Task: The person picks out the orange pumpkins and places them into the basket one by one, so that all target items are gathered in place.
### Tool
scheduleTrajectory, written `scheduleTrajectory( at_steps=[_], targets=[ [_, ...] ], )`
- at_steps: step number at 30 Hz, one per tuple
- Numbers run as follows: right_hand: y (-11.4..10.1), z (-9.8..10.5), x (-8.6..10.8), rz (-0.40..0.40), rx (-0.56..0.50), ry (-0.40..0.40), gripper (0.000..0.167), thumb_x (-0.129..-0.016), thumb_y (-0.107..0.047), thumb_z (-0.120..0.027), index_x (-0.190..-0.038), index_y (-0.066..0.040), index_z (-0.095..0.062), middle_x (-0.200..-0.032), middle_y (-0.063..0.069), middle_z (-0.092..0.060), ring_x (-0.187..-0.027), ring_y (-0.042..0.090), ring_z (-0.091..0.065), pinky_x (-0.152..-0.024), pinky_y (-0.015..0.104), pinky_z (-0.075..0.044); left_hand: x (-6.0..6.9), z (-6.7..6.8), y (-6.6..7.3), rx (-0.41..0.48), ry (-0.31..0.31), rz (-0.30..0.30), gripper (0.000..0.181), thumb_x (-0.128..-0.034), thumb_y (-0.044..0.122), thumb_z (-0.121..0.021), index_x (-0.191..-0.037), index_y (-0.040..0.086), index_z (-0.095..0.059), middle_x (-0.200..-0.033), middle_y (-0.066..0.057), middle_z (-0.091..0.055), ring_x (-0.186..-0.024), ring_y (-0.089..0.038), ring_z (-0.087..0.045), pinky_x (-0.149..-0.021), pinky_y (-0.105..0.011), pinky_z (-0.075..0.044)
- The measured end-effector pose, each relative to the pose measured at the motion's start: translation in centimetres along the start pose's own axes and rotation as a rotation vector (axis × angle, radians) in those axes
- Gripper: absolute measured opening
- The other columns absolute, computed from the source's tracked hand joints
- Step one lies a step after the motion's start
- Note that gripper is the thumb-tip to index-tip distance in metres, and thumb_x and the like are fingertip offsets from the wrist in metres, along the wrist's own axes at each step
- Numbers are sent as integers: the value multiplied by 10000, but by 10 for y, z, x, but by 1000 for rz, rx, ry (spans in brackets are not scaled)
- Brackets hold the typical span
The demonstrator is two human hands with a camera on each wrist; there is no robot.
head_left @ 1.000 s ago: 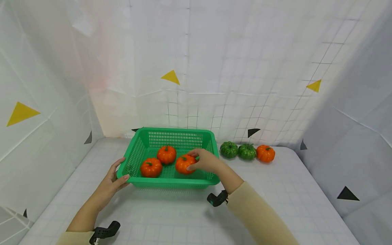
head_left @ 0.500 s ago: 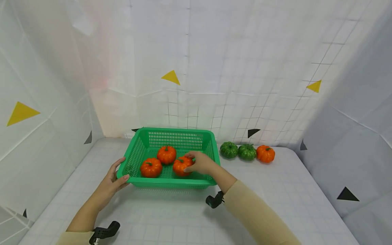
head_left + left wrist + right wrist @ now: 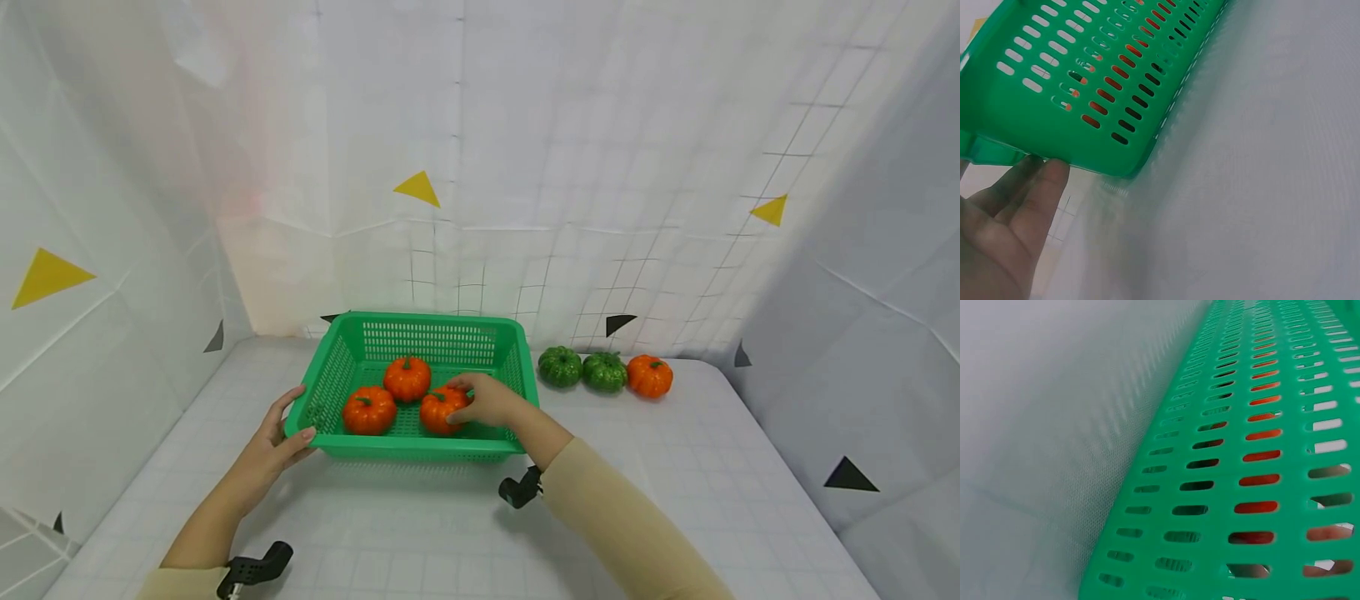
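Observation:
A green slotted basket (image 3: 420,445) holds three orange pumpkins. My right hand (image 3: 491,402) reaches over its right part and grips the right-hand pumpkin (image 3: 439,412), fingers on the top and thumb at the front. The other two, a front-left pumpkin (image 3: 369,412) and a rear pumpkin (image 3: 407,379), lie beside it. At the basket's left front corner my left hand (image 3: 264,454) holds the rim; the left wrist view shows that hand (image 3: 1013,219) against the basket's edge (image 3: 1085,147). In the right wrist view the basket wall (image 3: 1222,487) hides most of the right hand.
Right of the basket, two green pumpkins (image 3: 560,367) (image 3: 604,372) and an orange pumpkin (image 3: 649,377) stand in a row near the back edge of the white table (image 3: 420,533). White sheeting (image 3: 525,150) with yellow and black triangles surrounds the table.
My right hand and the pumpkin in its grip have shifted slightly left inside the basket, nearer the other two. The left hand and the basket have stayed in place.

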State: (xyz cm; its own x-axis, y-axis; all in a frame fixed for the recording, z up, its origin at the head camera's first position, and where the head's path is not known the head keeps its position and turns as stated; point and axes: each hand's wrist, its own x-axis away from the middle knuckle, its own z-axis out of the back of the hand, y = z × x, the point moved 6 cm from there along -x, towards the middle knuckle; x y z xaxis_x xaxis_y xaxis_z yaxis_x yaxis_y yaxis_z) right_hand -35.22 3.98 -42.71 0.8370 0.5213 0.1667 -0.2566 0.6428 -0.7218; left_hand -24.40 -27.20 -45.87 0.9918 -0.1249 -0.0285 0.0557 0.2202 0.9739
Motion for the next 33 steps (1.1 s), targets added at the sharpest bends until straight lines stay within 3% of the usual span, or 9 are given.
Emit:
scheduleTrajectory(
  at_steps=[15,33],
  targets=[
    [-1,-2,2,-6,-22,-10,517,-890,-140,-741,-1374,-89,-566,-1379,148,-545,-1261,324,-508,-1032,481,-461,1,-1,3,-6,8,13,769,-1044,187,-553,-1611,231,-36,-1550,-331,-246,-1301,-374,-469,-946,-211,-494],
    [1,-1,1,-17,-23,11,410,-900,-175,-766,-1281,-116,-628,-1278,123,-599,-1217,325,-537,-993,464,-489,1,0,1,6,1,12,767,-1046,183,-548,-1611,228,-30,-1543,-328,-250,-1258,-250,-520,-936,-185,-488]
  ],
)
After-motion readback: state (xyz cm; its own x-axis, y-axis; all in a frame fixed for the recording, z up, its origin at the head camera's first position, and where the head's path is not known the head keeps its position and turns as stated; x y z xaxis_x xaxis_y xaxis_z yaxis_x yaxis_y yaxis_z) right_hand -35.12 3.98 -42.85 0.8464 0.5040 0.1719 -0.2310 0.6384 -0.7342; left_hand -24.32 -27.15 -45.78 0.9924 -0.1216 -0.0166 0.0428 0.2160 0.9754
